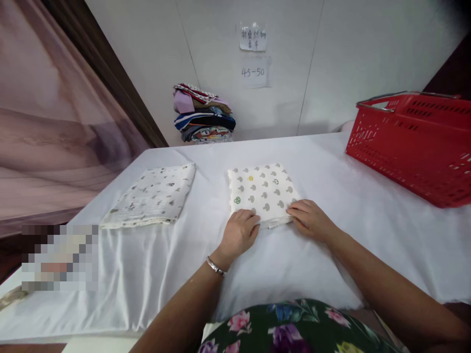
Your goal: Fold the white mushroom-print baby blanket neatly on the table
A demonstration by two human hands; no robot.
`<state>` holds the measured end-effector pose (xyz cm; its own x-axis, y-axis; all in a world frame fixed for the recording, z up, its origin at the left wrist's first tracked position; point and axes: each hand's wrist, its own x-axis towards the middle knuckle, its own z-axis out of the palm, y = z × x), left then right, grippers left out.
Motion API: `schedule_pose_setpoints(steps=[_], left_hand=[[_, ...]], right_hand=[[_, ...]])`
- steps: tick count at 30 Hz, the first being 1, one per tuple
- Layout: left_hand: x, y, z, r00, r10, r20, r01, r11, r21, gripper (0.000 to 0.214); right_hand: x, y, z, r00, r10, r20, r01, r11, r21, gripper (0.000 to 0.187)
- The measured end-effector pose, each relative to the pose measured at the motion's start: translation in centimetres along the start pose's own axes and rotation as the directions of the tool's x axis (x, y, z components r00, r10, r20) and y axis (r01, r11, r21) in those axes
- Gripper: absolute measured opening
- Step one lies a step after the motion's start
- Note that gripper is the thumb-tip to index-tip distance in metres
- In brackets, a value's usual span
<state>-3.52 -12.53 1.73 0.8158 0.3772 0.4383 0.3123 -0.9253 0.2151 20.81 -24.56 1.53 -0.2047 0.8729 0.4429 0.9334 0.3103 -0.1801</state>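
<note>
A folded white cloth with grey mushroom prints lies in the middle of a white-covered table. My left hand rests on its near left corner, fingers curled and pinching the edge. My right hand lies on the near right corner, its fingers pressed on the cloth's edge. A silver bracelet sits on my left wrist.
A second folded white cloth with small prints lies to the left. A pile of folded coloured clothes stands at the back by the wall. A red plastic basket sits at the right. A pinkish curtain hangs at the left.
</note>
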Motion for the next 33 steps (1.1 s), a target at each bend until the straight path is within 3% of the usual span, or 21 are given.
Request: schedule_pose_setpoints(steps=[17, 27, 33], left_hand=[[0.0, 0.0, 0.7, 0.998, 0.014, -0.063, -0.012, 0.999, 0.04, 0.02], [0.1, 0.4, 1.2, 0.994, -0.043, -0.1, 0.049, 0.997, 0.058, 0.018], [0.3, 0.6, 1.5, 0.984, -0.097, -0.148, 0.096, 0.995, -0.012, 0.018]], right_hand=[[0.0, 0.4, 0.7, 0.999, 0.025, -0.035, -0.027, 0.999, -0.042, 0.034], [0.0, 0.4, 0.9, 0.991, 0.026, -0.13, -0.032, 0.999, -0.043, 0.025], [0.1, 0.2, 0.8, 0.986, 0.032, -0.165, -0.037, 0.999, -0.022, 0.022]])
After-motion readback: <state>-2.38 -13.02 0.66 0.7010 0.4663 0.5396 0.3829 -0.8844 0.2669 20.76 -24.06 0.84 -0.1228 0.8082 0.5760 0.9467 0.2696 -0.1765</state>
